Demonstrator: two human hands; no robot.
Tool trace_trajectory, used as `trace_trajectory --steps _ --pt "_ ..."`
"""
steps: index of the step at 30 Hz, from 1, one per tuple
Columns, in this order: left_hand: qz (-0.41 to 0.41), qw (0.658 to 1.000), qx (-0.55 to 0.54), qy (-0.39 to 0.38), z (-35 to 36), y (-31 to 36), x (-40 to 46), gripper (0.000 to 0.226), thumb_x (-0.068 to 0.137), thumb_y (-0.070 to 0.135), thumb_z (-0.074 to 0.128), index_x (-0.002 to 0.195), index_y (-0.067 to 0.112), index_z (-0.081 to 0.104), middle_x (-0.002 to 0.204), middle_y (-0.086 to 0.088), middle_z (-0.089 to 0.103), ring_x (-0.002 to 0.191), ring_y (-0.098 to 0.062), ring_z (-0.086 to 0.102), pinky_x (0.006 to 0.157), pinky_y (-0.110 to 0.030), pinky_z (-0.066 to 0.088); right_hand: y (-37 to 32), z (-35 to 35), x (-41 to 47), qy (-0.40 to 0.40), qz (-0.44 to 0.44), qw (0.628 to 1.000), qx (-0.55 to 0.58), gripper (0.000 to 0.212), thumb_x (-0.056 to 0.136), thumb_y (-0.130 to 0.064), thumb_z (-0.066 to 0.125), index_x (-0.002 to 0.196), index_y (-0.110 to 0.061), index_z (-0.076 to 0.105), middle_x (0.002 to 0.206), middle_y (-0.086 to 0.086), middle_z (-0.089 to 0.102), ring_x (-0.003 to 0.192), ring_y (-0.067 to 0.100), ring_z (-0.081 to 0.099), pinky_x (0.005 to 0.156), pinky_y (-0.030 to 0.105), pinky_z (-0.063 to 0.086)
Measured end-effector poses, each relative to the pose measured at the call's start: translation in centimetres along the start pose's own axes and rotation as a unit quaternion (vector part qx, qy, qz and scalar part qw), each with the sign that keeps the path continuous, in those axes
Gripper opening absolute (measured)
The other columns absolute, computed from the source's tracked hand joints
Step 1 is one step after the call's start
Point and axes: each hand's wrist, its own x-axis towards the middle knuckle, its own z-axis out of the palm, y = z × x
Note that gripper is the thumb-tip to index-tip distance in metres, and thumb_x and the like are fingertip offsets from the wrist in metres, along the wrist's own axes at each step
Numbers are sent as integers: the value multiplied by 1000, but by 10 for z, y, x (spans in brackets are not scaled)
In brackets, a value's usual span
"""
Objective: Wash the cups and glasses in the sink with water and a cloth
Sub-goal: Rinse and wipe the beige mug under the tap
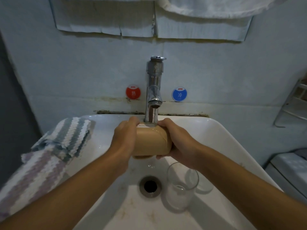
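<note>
I'm gripping the tan cup (152, 143) sideways under the running tap (154, 90), left hand (124, 138) and right hand (178, 141) curling round its ends, a glass (181, 186) standing in the sink (232, 146) beside the drain (150, 186), striped cloth (54, 146) lying on the rim.

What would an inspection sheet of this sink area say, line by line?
Surface: white sink, wet, open drain.
Job's things: tan cup held sideways under running tap; glass upright in the basin, a second glass behind it; striped cloth on the left rim.
Clutter: nothing seen.
Hands: left hand and right hand grip the cup's ends.
Cables: nothing seen.
Surroundings: red and blue stickers on the wall, wire rack on the right.
</note>
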Motion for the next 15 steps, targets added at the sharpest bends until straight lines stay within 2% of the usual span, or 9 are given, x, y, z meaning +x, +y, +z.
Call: trace_trajectory --steps 3,4,7,9,12,15 --pt "52 998 14 24 2 1 -1 25 99 34 43 107 16 58 101 -9 58 82 -20 55 62 -31 46 -1 2 -2 27 13 999 14 29 99 -44 43 111 -23 58 109 9 63 98 26 63 76 42 58" --pt "71 997 19 27 2 0 -1 23 99 32 43 106 17 58 99 -7 57 81 -19 55 60 -30 46 -1 2 -2 39 20 999 13 31 101 -47 40 111 -23 58 109 9 62 99 26 63 78 43 59" --pt "109 993 17 37 3 -3 -2 18 100 29 44 102 19 59 95 -3 57 83 -19 55 67 -35 49 0 4 -2 58 52 997 5 49 102 -58 29 123 -22 55 114 10 60 102 26 62 80 43 60" --pt "118 992 17 42 4 -4 -1 19 101 30 43 101 21 60 95 -1 58 85 -19 56 68 -35 48 -2 2 -3 48 73 996 9 55 100 -62 29 124 -21 57 114 10 62 100 27 62 81 43 60" --pt "105 994 -12 39 4 -5 -2 26 102 34 39 101 26 64 97 0 60 86 -18 58 70 -36 51 -5 0 -6 21 84 996 12 48 98 -60 38 113 -21 61 112 12 63 100 31 64 77 41 60" --pt "92 995 -12 39 5 -4 -3 27 103 36 37 97 33 63 100 3 59 88 -17 58 68 -33 51 -6 0 -8 25 49 998 15 31 102 -46 42 109 -22 61 105 9 65 96 27 64 85 47 58"
